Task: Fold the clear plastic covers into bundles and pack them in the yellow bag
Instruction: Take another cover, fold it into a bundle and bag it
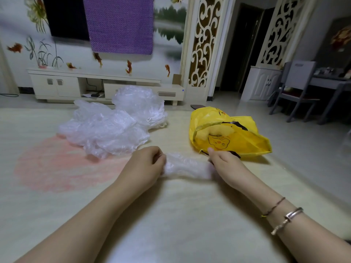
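A low white TV cabinet stands against the painted wall. Above it hangs a purple cloth beside a dark screen. Well to its right stand a grey chair and a table.

Both forearms bare, no sleeves. Right wrist, at 4 o'clock: thin brown cord, plus silver bangle with small dangling chain. Left wrist unadorned.

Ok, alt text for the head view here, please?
Both hands, left hand and right hand, grip the ends of a rolled clear plastic cover above a pale mat. A loose pile of covers lies behind, left of an open yellow bag.
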A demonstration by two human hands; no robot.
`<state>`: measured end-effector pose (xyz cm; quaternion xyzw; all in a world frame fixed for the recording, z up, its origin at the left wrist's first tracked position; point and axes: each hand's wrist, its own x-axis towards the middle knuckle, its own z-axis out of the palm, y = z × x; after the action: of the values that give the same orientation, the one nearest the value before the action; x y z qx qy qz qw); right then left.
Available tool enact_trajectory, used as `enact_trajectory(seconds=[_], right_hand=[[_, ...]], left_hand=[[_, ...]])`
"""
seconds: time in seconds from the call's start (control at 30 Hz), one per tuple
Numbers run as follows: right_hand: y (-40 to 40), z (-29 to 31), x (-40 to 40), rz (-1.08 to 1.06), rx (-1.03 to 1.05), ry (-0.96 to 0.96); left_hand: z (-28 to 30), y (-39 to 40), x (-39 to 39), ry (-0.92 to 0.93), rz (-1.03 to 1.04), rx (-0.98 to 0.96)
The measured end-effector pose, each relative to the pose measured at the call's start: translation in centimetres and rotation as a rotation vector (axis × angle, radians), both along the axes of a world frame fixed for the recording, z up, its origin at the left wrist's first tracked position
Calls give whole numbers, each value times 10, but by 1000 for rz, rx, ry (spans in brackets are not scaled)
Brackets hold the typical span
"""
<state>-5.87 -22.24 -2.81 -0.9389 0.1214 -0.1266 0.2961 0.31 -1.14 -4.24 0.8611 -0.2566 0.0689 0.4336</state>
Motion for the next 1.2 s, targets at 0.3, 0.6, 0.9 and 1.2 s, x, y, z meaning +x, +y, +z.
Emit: enact_trajectory(seconds=[0.3, 0.6, 0.9, 1.2], right_hand=[[3, 0, -13, 214, 31, -56], [5, -10, -7, -58, -273, 38], [1, -4, -11, 72, -334, 58], [-2, 46, -31, 414, 925, 114]], left_hand=[[-1, 0, 0, -55, 109, 41], [0, 2, -9, -178, 204, 426], [7, 15, -7, -273, 280, 661], [29, -3, -19, 274, -271, -223]])
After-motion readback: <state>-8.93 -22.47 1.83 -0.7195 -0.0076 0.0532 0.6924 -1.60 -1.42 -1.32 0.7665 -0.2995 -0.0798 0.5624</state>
